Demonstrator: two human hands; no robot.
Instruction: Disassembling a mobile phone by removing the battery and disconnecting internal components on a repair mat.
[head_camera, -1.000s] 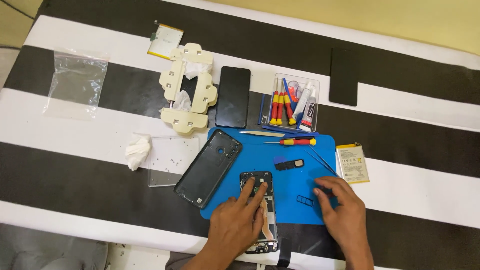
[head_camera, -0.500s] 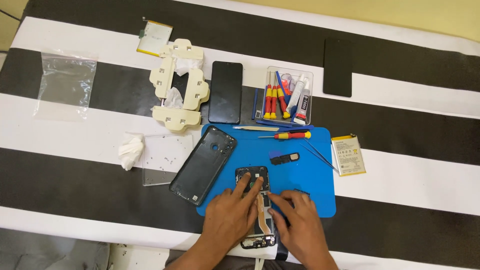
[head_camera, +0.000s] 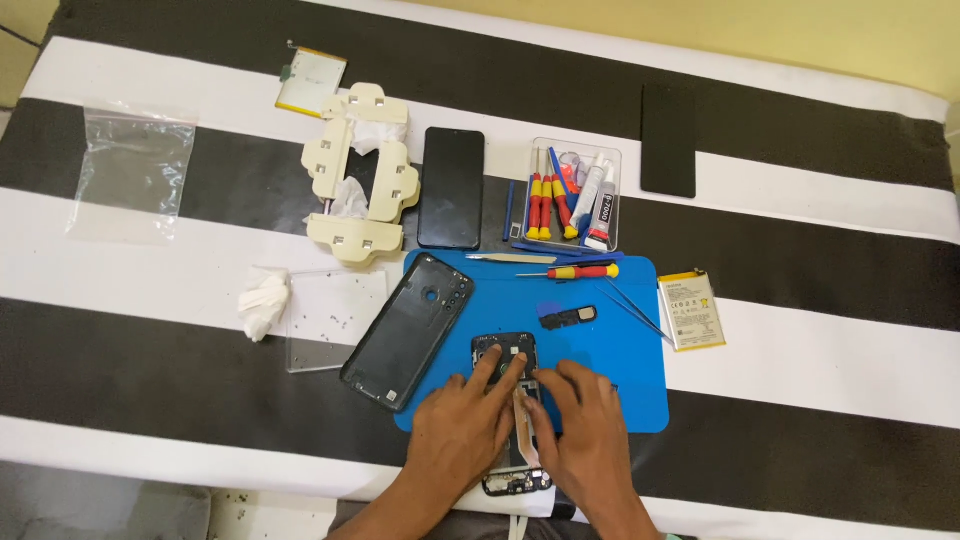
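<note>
Your opened phone sits on the blue mat near the desk's front edge, back cover already off beside it, screws out on the clear sheet. Looks mid-teardown, insides still in. Left hand and right hand press flat on it, fingers spread, gripping nothing.

The opened phone sat flat on the blue mat, long axis running away from the person, its near end hanging past the mat's near edge. Back was off, so you could see dark innards up top and a pale strip down the middle, though both hands covered most of its midsection.
</note>
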